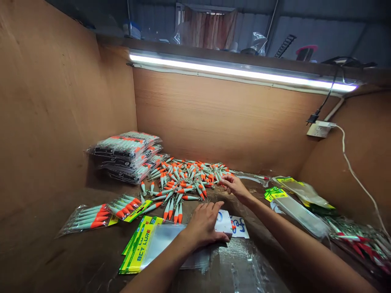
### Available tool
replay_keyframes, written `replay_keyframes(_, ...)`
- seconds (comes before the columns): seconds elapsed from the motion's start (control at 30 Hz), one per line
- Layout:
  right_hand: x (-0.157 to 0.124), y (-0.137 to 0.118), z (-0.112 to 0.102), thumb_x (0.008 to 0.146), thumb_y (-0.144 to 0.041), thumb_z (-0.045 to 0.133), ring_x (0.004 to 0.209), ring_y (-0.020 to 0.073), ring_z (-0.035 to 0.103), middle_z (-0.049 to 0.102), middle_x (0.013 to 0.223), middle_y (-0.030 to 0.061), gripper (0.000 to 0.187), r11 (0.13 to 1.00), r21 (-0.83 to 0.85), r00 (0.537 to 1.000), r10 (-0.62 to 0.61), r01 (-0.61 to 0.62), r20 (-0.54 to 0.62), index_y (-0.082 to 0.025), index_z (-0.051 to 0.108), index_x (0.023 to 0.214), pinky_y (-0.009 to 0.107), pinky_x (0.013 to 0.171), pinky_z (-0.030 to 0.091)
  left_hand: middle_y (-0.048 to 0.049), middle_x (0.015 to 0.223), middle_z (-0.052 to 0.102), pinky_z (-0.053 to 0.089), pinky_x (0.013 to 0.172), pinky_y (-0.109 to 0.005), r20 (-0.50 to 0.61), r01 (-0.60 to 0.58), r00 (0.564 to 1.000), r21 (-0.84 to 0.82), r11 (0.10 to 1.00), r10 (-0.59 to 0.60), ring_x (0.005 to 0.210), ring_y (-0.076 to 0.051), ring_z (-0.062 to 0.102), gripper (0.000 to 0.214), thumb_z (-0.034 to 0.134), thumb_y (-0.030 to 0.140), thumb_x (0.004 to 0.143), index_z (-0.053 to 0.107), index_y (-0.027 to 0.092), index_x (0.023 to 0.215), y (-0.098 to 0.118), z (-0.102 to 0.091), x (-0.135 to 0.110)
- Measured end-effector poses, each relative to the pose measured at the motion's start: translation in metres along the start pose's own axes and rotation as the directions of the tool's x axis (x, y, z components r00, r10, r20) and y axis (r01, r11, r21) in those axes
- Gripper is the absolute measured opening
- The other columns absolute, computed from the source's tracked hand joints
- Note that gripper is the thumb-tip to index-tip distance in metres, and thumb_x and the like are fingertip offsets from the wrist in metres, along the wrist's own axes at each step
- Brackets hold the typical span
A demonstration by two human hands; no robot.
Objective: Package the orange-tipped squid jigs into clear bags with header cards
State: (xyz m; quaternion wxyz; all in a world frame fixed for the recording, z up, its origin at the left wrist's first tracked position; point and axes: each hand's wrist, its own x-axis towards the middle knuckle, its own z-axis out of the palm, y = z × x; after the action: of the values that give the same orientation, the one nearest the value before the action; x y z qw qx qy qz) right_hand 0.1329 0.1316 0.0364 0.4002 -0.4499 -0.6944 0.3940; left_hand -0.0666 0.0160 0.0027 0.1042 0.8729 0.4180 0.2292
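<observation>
My right hand reaches to the right edge of a loose pile of fishing lures, pale green with orange ends. Its thumb and fingertips are closed on one fishing lure. Nearer to me, my left hand is curved around a small white block with blue writing, thumb on the near side and fingers on the far side. Under my left wrist lies a stack of clear bags with yellow-green BCT LURE headers. A white card with blue handwriting lies beside the block.
Filled lure packs lie at the left. Behind them stands a stack of bagged lures. More header bags and a heap of packaged lures are at the right. A white cable hangs from the socket.
</observation>
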Motion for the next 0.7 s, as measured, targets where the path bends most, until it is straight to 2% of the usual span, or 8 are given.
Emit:
replay_keyframes(0.07, -0.018, 0.000, -0.017, 0.075, -0.061, 0.066, 0.058, 0.0103, 0.051, 0.067, 0.083, 0.0026, 0.048, 1.000, 0.019, 1.000, -0.003, 0.003, -0.018, -0.018, 0.062, 0.096, 0.021, 0.050, 0.041, -0.0120, 0.134, 0.057, 0.037, 0.108, -0.049, -0.001, 0.004, 1.000, -0.021, 1.000, -0.004, 0.123, -0.034, 0.053, 0.104, 0.076, 0.072, 0.060, 0.037, 0.026, 0.146, 0.000, 0.000, 0.000)
replay_keyframes(0.17, -0.056, 0.006, -0.047, 0.071, -0.052, 0.075, 0.056, 0.0109, 0.052, 0.066, 0.075, 0.0013, 0.044, 0.999, -0.006, 0.999, 0.032, -0.032, 0.005, -0.015, 0.068, 0.094, 0.023, 0.052, 0.041, -0.0131, 0.137, 0.055, 0.038, 0.107, -0.050, 0.005, 0.013, 1.000, -0.045, 0.999, -0.013, 0.125, -0.034, 0.052, 0.104, 0.075, 0.071, 0.061, 0.037, 0.026, 0.146, -0.001, 0.000, 0.000)
replay_keyframes(0.27, -0.098, 0.013, -0.071, 0.076, -0.045, 0.073, 0.062, 0.0146, 0.057, 0.070, 0.075, 0.0020, 0.033, 0.976, -0.201, 0.989, 0.105, -0.083, 0.102, -0.016, 0.074, 0.093, 0.024, 0.056, 0.042, -0.0136, 0.137, 0.055, 0.038, 0.107, -0.049, 0.010, 0.012, 1.000, -0.056, 0.998, -0.011, 0.126, -0.034, 0.051, 0.106, 0.076, 0.071, 0.060, 0.036, 0.025, 0.146, -0.001, 0.001, 0.001)
replay_keyframes(0.33, -0.119, 0.017, -0.077, 0.082, -0.042, 0.067, 0.071, 0.0181, 0.062, 0.073, 0.082, 0.0026, 0.027, 0.934, -0.349, 0.981, 0.130, -0.073, 0.142, -0.019, 0.076, 0.094, 0.026, 0.062, 0.045, -0.0133, 0.137, 0.055, 0.039, 0.107, -0.049, 0.003, 0.010, 1.000, -0.065, 0.998, -0.010, 0.125, -0.034, 0.052, 0.108, 0.079, 0.069, 0.057, 0.036, 0.024, 0.146, -0.001, 0.001, 0.002)
replay_keyframes(0.4, -0.130, 0.018, -0.071, 0.085, -0.040, 0.064, 0.077, 0.0199, 0.064, 0.074, 0.088, 0.0028, 0.024, 0.897, -0.442, 0.984, 0.102, -0.028, 0.145, -0.021, 0.076, 0.095, 0.027, 0.066, 0.045, -0.0129, 0.135, 0.055, 0.040, 0.106, -0.047, -0.016, -0.003, 1.000, -0.081, 0.997, 0.001, 0.123, -0.033, 0.052, 0.110, 0.082, 0.067, 0.055, 0.036, 0.024, 0.145, -0.001, 0.001, 0.004)
replay_keyframes(0.47, -0.130, 0.017, -0.059, 0.086, -0.038, 0.065, 0.079, 0.0201, 0.064, 0.074, 0.090, 0.0033, 0.022, 0.866, -0.498, 0.992, 0.022, 0.045, 0.126, -0.022, 0.076, 0.097, 0.027, 0.068, 0.045, -0.0121, 0.134, 0.055, 0.042, 0.104, -0.046, -0.041, -0.032, 0.999, -0.099, 0.995, 0.028, 0.122, -0.033, 0.053, 0.111, 0.084, 0.065, 0.053, 0.036, 0.024, 0.144, -0.001, 0.001, 0.005)
replay_keyframes(0.6, -0.116, 0.012, -0.029, 0.087, -0.035, 0.068, 0.084, 0.0196, 0.061, 0.071, 0.088, 0.0032, 0.014, 0.781, -0.590, 0.979, -0.168, 0.204, 0.116, -0.023, 0.074, 0.092, 0.027, 0.073, 0.043, -0.0112, 0.132, 0.054, 0.044, 0.102, -0.047, -0.093, -0.084, 0.993, -0.120, 0.989, 0.073, 0.121, -0.032, 0.052, 0.113, 0.087, 0.061, 0.051, 0.033, 0.027, 0.145, -0.001, 0.002, 0.007)
replay_keyframes(0.7, -0.108, 0.012, -0.015, 0.088, -0.032, 0.068, 0.084, 0.0196, 0.058, 0.069, 0.084, 0.0032, 0.011, 0.708, -0.658, 0.964, -0.233, 0.256, 0.125, -0.023, 0.073, 0.090, 0.027, 0.071, 0.041, -0.0113, 0.133, 0.053, 0.045, 0.101, -0.047, -0.092, -0.090, 0.993, -0.131, 0.987, 0.078, 0.121, -0.033, 0.052, 0.112, 0.086, 0.060, 0.053, 0.032, 0.028, 0.146, -0.001, 0.003, 0.008)
